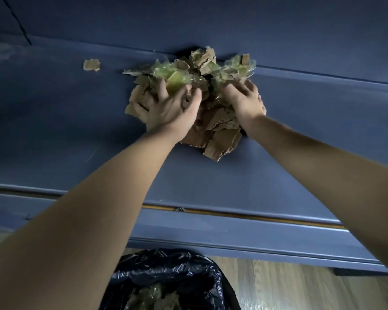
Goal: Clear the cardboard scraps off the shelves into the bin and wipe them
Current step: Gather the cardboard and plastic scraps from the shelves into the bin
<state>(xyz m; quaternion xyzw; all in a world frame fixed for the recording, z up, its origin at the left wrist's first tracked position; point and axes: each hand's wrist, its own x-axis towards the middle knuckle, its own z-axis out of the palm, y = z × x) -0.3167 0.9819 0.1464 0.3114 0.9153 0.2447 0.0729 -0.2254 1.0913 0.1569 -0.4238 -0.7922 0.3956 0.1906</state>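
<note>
Left of the pile of cardboard scraps (213, 121) on the shelf (76, 130), one stray scrap (91, 65) lies. Left hand (170, 108) and right hand (244, 97) grip the pile with curled fingers (164, 86). Below it, the bin (143, 269) already holds some scraps; wiping seemingly not yet begun.

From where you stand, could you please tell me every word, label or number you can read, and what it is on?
No text here is legible.
Small brown cardboard scrap at the back right of the pile of torn cardboard scraps: faint dark print, too blurred to read.
Dark blue shelf and black plastic bin bag: no lettering shows.
</note>
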